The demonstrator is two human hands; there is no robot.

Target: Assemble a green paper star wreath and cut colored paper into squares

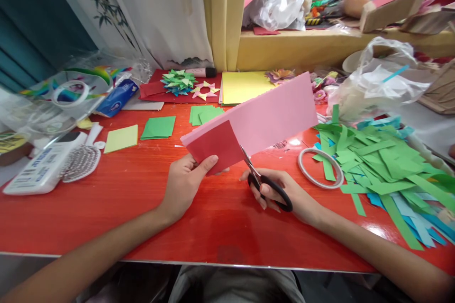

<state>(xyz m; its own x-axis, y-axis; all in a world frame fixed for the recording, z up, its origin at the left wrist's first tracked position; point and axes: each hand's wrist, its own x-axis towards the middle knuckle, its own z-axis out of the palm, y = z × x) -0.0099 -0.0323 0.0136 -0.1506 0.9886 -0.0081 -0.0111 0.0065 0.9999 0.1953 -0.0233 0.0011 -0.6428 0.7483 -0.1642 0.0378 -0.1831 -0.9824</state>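
Observation:
My left hand pinches the near left corner of a folded pink sheet of paper together with a red square of paper lying against it, both held up above the red table. My right hand grips black-handled scissors, fingers through the loops. The scissor blades point up and touch the lower edge of the pink sheet just right of the red square.
A heap of green and blue paper strips lies at the right, beside a tape ring. Green squares, a yellow-green square, yellow paper, folded paper stars, a calculator and plastic bags surround the work area.

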